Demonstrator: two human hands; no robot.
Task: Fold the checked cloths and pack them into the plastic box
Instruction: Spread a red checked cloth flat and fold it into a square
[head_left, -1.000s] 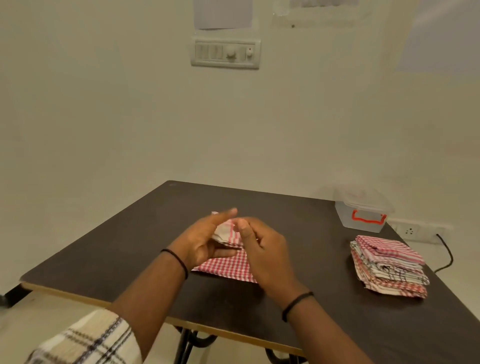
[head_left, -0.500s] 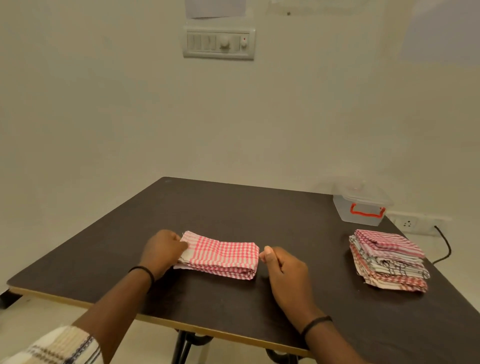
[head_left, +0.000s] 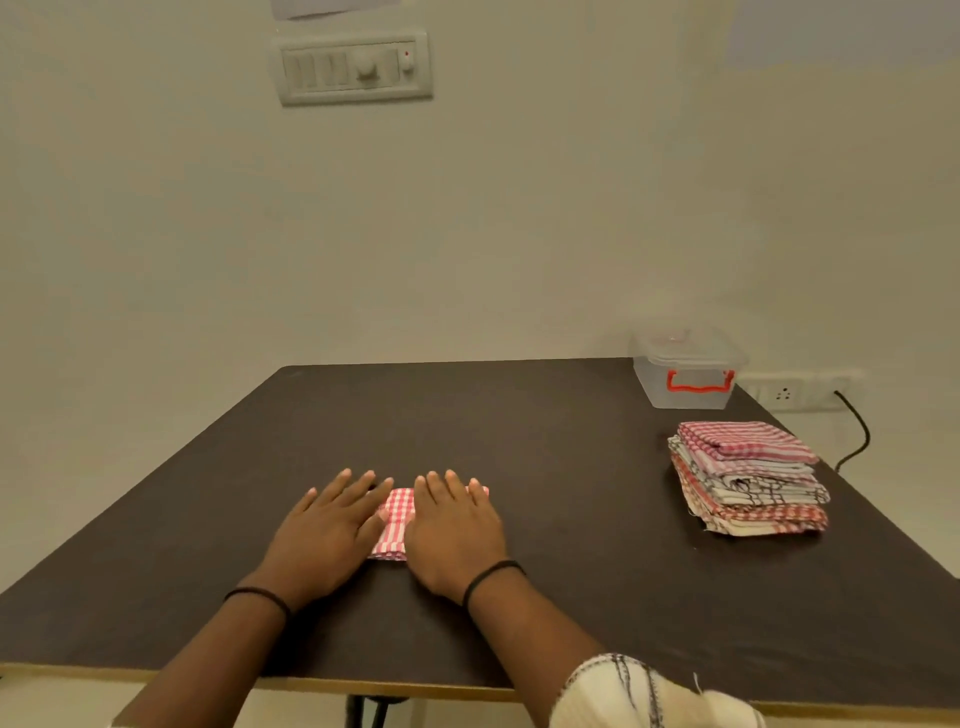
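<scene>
Beneath the spread, flat fingers (head_left: 363, 486) of the left hand (head_left: 324, 535) and right hand (head_left: 457, 530), gripping nothing, the folded red checked cloth (head_left: 396, 519) lay pressed on the bench (head_left: 519, 415), presumably to set its creases.

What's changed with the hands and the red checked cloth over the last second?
Both hands were pinching the red-and-white checked cloth in the air, then laid it down folded. Now the left hand and right hand press flat on it, and it looks folded narrower. The stack of folded checked cloths and the lidded clear plastic box stayed put.
</scene>
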